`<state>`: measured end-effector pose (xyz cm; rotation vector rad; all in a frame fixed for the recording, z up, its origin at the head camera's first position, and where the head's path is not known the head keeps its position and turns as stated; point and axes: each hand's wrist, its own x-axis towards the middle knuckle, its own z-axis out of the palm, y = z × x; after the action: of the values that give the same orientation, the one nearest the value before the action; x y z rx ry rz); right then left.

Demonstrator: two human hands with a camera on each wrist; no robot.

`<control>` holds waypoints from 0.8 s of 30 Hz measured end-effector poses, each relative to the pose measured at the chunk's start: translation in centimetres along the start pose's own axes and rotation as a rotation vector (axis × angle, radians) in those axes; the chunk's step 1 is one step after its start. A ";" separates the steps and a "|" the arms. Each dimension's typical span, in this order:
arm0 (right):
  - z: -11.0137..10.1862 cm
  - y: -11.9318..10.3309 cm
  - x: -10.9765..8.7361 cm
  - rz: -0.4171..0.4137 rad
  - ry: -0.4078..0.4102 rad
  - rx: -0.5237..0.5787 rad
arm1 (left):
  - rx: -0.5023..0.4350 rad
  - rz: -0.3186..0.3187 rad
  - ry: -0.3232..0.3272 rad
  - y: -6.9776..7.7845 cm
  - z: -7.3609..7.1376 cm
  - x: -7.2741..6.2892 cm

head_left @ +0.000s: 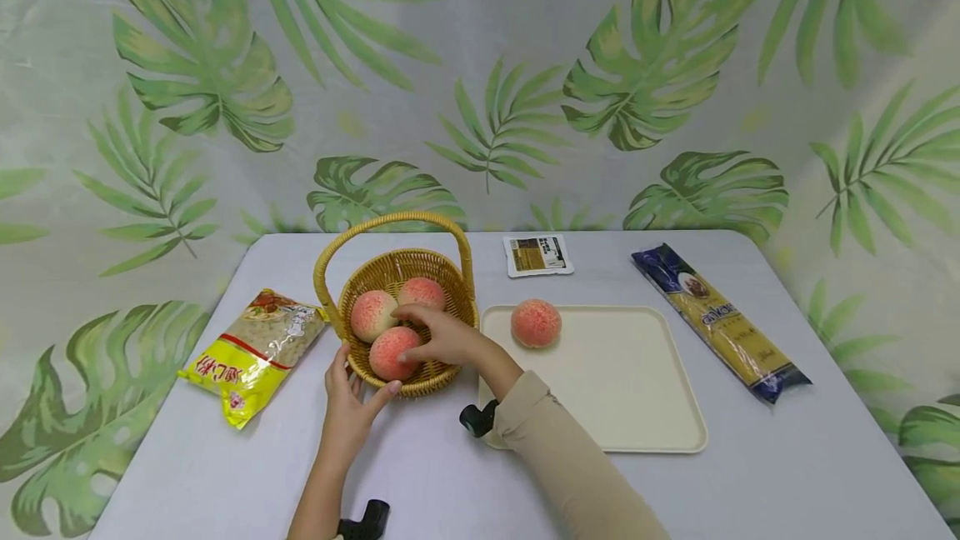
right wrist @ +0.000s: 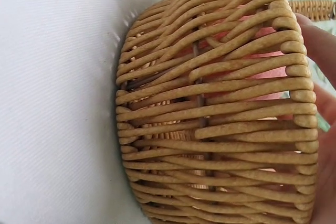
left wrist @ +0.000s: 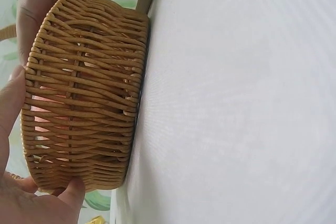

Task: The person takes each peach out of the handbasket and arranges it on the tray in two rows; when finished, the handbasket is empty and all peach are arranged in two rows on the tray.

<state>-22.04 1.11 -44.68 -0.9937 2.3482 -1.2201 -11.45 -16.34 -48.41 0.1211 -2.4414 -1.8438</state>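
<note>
On our table [head_left: 427,482], the cream tray [head_left: 615,390] lies right of the wicker basket [head_left: 375,272]. Our left grip [head_left: 351,400], thumb spread from its fingers, holds that basket's rim; our half-open right grip [head_left: 446,337] curls round the front peach [head_left: 386,354] inside the basket.

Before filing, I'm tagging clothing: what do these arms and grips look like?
The right sleeve is plain beige, a black device by its cuff. The left forearm is bare where visible, beside another black device. Left grip and right grip are ungloved.
</note>
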 end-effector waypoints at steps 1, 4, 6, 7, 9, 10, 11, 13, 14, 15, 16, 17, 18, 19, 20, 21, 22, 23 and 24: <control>0.0 0.0 0.1 0.000 -0.009 -0.005 | 0.002 0.000 0.002 0.0 0.0 0.0; 0.1 -0.2 0.3 0.002 -0.036 -0.022 | 0.009 -0.003 0.009 -0.1 0.0 0.0; 0.2 -0.3 0.4 0.003 -0.048 -0.033 | 0.012 -0.007 0.012 -0.2 0.0 0.0; 0.2 -0.3 0.5 0.002 -0.054 -0.041 | 0.014 -0.007 0.013 -0.2 0.0 0.0; 0.3 -0.3 0.5 0.004 -0.061 -0.066 | 0.010 -0.002 0.014 -0.2 0.0 0.0; 0.4 -0.3 0.6 0.005 -0.062 -0.080 | 0.009 0.000 0.014 -0.1 0.0 0.0; 0.5 -0.3 0.6 0.005 -0.064 -0.094 | 0.008 0.000 0.014 -0.1 0.0 -0.1; 0.6 -0.3 0.7 0.013 -0.066 -0.120 | 0.002 0.001 0.014 0.0 0.0 -0.1; 0.7 -0.3 0.7 0.020 -0.064 -0.129 | -0.002 0.001 0.014 0.0 0.0 -0.1; 0.7 -0.3 0.7 0.028 -0.064 -0.132 | -0.004 0.000 0.013 0.0 0.0 -0.1; 0.7 -0.3 0.6 0.036 -0.060 -0.131 | -0.005 -0.003 0.011 0.0 0.0 -0.2; 0.7 -0.3 0.6 0.045 -0.057 -0.131 | -0.008 -0.004 0.009 0.1 0.0 -0.2; 0.8 -0.3 0.6 0.051 -0.051 -0.133 | -0.010 -0.004 0.008 0.1 0.0 -0.2; 0.8 -0.3 0.5 0.055 -0.045 -0.134 | -0.011 -0.003 0.006 0.1 0.0 -0.2; 0.8 -0.3 0.5 0.059 -0.038 -0.137 | -0.010 -0.004 0.005 0.1 0.0 -0.1; 0.8 -0.3 0.4 0.057 -0.029 -0.142 | -0.010 -0.003 0.004 0.2 0.0 -0.1; 0.7 -0.3 0.3 0.057 -0.019 -0.144 | -0.011 -0.001 0.004 0.2 0.0 -0.1; 0.7 -0.4 0.2 0.055 -0.006 -0.145 | -0.012 0.001 0.004 0.2 0.1 -0.1; 0.7 -0.4 0.1 0.051 0.008 -0.143 | -0.013 0.003 0.005 0.2 0.1 -0.1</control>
<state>-21.56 0.49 -44.71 -0.9677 2.4801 -1.0524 -11.34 -16.22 -48.27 0.1210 -2.4250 -1.8550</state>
